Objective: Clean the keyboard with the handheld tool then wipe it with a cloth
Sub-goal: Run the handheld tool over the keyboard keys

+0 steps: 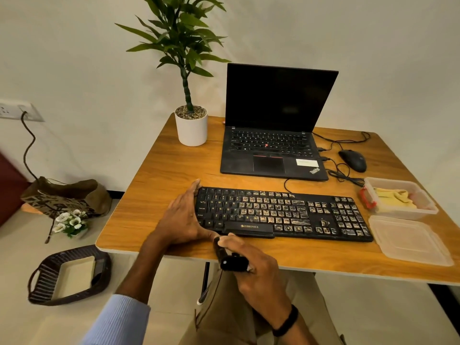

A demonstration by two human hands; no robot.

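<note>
- Our left hand (183, 215) lies flat, fingers straight, against the left end of the keyboard (281, 212), which sits along the near edge of the surface (174, 170).
- Our right hand (251, 265) curls round the tool (232, 262), a small black stick with a blocky body, just off that near edge.
- We judge the keyboard to be light, stiff plastic that would slide on the smooth wood grain, so bracing its end suits. Many keys look speckled with pale bits.
- The yellow cloth (395, 196), soft and crumpled, lies in a clear tub (408, 215) by the right edge.
</note>
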